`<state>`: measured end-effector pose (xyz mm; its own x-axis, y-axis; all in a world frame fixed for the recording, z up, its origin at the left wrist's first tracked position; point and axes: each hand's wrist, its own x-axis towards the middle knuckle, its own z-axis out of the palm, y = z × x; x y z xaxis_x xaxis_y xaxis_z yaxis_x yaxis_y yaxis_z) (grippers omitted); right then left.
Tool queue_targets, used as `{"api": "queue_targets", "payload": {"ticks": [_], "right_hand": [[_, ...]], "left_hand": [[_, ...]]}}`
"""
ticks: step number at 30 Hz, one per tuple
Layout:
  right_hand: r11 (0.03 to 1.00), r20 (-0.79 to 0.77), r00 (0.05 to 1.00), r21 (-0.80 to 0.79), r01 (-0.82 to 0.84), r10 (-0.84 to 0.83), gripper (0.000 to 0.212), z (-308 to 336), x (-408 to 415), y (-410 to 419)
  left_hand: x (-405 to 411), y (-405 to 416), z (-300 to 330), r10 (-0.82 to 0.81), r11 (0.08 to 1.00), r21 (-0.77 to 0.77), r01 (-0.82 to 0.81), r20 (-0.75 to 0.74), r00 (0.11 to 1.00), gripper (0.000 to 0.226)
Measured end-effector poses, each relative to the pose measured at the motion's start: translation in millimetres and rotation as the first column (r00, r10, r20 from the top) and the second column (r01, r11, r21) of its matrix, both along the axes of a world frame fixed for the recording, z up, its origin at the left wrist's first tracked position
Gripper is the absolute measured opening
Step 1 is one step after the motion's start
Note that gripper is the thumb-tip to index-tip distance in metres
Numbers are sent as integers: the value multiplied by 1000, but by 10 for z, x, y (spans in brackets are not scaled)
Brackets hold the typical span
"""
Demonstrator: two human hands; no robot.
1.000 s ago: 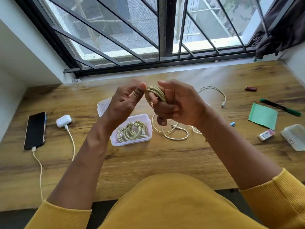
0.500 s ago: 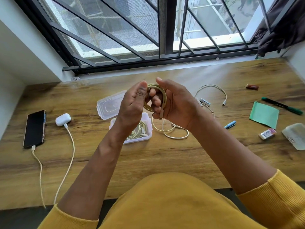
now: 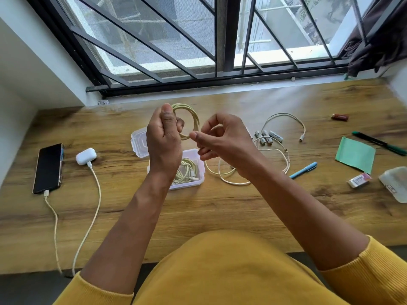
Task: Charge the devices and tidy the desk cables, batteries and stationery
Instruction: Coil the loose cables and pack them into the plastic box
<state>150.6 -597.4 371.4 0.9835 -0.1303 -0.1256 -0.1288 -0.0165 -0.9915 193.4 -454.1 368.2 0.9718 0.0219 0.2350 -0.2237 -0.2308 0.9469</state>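
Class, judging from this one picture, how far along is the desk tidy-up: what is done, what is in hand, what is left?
Done: phone and earbud case are plugged in; one cable lies coiled in the plastic box.
In hand: the left hand holds a coiled cable; the right hand is beside it.
Left: loose white cables, batteries, pens, eraser.

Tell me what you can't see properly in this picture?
- Head view: the two charging cables run off the desk's near edge; their far ends are cut off.
- The box is partly hidden by the left hand.
- The eraser's print is too small to read.
- The right hand is blurred; whether it pinches the coil is unclear.
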Motion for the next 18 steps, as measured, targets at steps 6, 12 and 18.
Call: {"api": "queue_targets", "payload": {"ticks": [6,12,18], "right_hand": [[980,114,983,-151,-126,144,23,87,-19,57],[956,258,955,-283,-71,147,10,152,26,-18],[855,346,938,-485,181,-2,13,252,175,-351]], "left_hand": [[89,35,-53,163,983,89,-160,-25,986,40],[146,154,-134,245,914,325,-244,40,969,48],[61,234,-146,-9,902,430,-28,85,996,46]]}}
